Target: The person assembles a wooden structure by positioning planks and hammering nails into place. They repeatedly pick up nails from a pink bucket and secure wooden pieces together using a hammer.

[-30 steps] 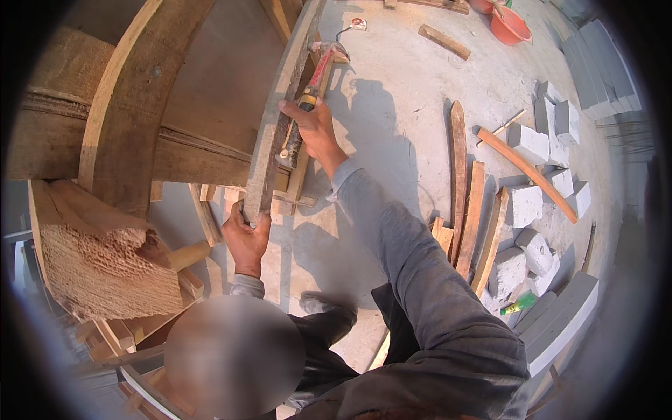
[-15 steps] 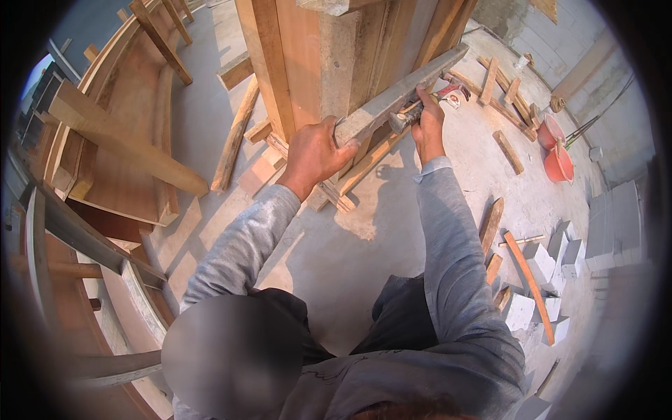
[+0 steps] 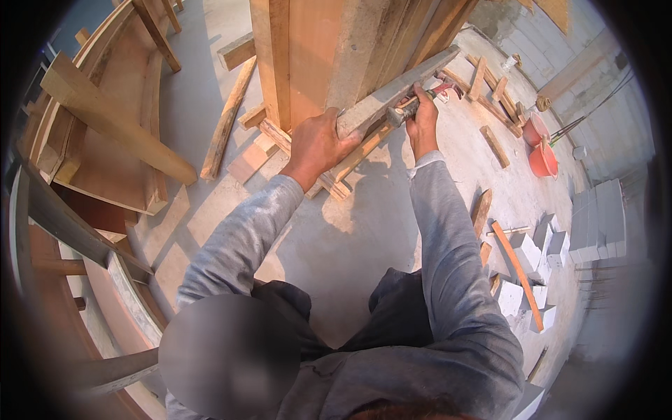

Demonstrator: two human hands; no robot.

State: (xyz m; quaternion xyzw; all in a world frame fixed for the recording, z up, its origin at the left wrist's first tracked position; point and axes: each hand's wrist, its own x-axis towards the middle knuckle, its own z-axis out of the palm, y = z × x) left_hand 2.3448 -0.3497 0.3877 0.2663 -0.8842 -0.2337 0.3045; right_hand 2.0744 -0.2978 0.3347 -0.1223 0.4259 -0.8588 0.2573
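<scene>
A long grey wooden plank (image 3: 383,102) lies aslant against the base of an upright column of wooden boards (image 3: 315,59). My left hand (image 3: 315,145) is closed around the plank's near end, thumb along its side. Farther along, my right hand (image 3: 423,127) grips a hammer (image 3: 404,112) with a dark handle and a reddish head, and its fingers also rest at the plank's edge. Whether that hand bears any of the plank's weight I cannot tell. Below the plank, light wooden battens (image 3: 362,155) cross at the column's foot.
Left of me stands curved wooden formwork (image 3: 112,126) with props. A loose timber (image 3: 229,119) lies beside the column. To the right are scattered wood pieces (image 3: 495,147), orange-red buckets (image 3: 542,160), white blocks (image 3: 526,253) and a long thin wooden strip (image 3: 518,274) on the concrete floor.
The view has shifted slightly, so floor items on the right sit a little farther left. Both hands keep their holds on the plank and the hammer, with only small movement.
</scene>
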